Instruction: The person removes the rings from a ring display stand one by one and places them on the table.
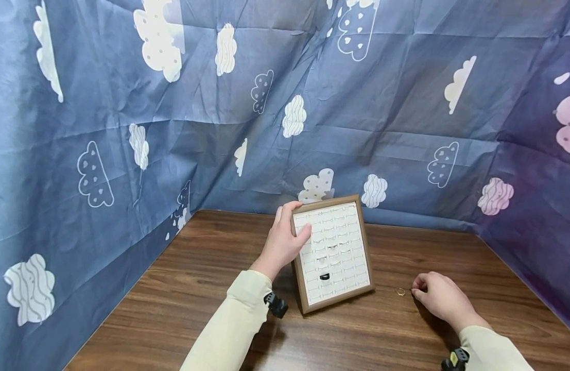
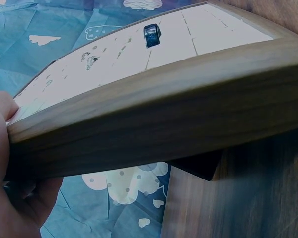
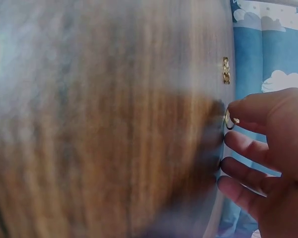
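Note:
My left hand point(image 1: 283, 238) grips the upper left edge of a wood-framed ring display board point(image 1: 365, 243), thumb over the white front and fingers behind. The board leans back on the table, its white slotted pad holding a wide black ring point(image 1: 324, 276) and a few thin rings, one of them a silver-looking ring point(image 1: 322, 259). To the right, my right hand point(image 1: 444, 299) is low over the table. Its thumb and index fingertip pinch a thin gold ring point(image 3: 230, 119), clearest in the right wrist view. Another gold ring point(image 1: 400, 292) rests on the wood just left of those fingertips.
The brown wood-grain table point(image 1: 173, 309) spreads around the board. Blue cloth with cloud prints point(image 1: 382, 103) hangs behind it and along both sides. A dark support point(image 2: 201, 166) shows behind the board in the left wrist view.

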A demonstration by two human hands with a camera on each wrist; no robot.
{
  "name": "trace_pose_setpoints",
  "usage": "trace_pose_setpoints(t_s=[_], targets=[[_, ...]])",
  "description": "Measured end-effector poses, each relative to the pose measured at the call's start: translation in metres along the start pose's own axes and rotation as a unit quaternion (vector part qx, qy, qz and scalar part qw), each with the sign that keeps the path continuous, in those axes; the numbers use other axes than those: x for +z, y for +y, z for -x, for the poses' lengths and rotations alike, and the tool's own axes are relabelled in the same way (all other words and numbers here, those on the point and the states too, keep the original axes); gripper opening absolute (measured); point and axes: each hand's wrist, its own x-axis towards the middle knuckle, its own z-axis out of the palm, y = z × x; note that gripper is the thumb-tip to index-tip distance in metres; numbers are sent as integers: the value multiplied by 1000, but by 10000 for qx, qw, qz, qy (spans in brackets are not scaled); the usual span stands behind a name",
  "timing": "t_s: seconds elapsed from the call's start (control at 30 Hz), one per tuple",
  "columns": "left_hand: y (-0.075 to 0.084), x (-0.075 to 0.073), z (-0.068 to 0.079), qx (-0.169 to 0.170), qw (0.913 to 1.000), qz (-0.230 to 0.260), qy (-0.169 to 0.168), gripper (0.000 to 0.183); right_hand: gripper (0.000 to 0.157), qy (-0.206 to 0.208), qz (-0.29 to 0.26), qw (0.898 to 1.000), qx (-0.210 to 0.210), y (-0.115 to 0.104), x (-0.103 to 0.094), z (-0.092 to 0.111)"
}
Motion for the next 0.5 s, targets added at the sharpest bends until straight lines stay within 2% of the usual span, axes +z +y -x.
trace_pose_setpoints(t_s=[0.37,0.5], targets=[[1,-1,0,9,10000,13,21,59,9,62,72,9999,-107,-1,1,-2],[1,-1,1,3,10000,69,-8,59,9,232,-7,9997,-96,-3,2,-1]])
